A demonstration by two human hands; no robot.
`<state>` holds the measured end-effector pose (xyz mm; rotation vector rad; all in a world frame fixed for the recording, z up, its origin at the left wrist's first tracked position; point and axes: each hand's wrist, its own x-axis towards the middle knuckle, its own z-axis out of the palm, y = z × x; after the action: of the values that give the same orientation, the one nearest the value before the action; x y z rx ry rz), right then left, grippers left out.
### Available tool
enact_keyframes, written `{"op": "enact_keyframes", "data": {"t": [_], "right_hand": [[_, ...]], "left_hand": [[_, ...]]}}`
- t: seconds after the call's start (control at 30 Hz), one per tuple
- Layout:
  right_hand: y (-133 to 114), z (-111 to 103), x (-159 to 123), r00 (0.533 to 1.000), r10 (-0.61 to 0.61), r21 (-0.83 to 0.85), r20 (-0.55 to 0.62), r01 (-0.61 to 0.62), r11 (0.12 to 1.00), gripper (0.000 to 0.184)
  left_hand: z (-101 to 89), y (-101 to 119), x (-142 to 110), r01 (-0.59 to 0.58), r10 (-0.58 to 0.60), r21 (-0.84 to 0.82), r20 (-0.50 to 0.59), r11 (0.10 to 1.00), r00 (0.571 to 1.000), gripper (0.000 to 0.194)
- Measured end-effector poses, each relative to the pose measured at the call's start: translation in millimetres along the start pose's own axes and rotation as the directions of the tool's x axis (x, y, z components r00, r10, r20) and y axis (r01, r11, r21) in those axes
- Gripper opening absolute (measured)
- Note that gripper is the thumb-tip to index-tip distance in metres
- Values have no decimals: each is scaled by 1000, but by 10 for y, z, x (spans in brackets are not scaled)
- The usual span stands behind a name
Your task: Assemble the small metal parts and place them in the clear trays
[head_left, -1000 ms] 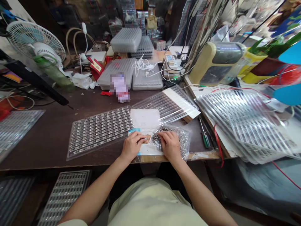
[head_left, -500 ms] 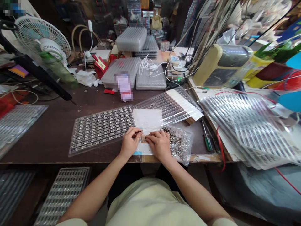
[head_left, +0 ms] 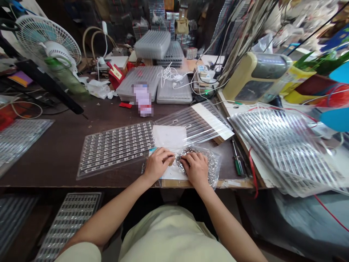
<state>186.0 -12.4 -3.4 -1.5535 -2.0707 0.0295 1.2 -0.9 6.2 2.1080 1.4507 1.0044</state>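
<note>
My left hand (head_left: pixel 158 164) rests near the table's front edge with its fingers curled and pinched on something small that I cannot make out. My right hand (head_left: pixel 196 167) lies on a clear plastic bag (head_left: pixel 212 168) full of small shiny metal parts, fingers bent into the pile. Both hands sit over a white sheet (head_left: pixel 169 136). A clear tray (head_left: pixel 116 147) filled with rows of small parts lies just left of my left hand.
A ribbed clear tray (head_left: pixel 195 122) lies behind the bag. Screwdrivers (head_left: pixel 237 160) lie to the right, beside a tall stack of clear trays (head_left: pixel 286 143). A fan (head_left: pixel 47 42) stands far left; boxes of trays (head_left: pixel 152 45), cables and a beige device (head_left: pixel 253 74) crowd the back.
My right hand moved from beside the left hand back to the right onto the bag of metal parts. My left hand stayed near the same spot, still pinched.
</note>
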Motion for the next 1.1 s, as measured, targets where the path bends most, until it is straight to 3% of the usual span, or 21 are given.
{"op": "enact_keyframes", "data": {"t": [0.23,0.6,0.67,0.77,0.9,1.1], "right_hand": [[3,8,-11,999,9,45,-40,-7,999,11],[27,32,-18,991,8,166,-137,15,986,11],[26,7,-3,989,-16,197,-148,45,979,19],[-19,-21,27,990,-50,236,-132,81,968,26],[-164,36,64,997,-70,278,-37,78,957,15],[-335,178,126,999,-35,197,1,34,980,13]], "left_hand": [[60,-23,-55,-39,36,64,51,997,998,12],[54,-27,-45,-12,14,-53,29,999,999,9],[-10,-46,-25,7,-8,-27,-36,1000,999,11],[-173,-131,8,79,-56,162,-139,984,989,13],[-404,-292,-44,192,-114,393,-214,899,970,10],[-566,-362,-182,218,-98,443,-276,870,956,8]]}}
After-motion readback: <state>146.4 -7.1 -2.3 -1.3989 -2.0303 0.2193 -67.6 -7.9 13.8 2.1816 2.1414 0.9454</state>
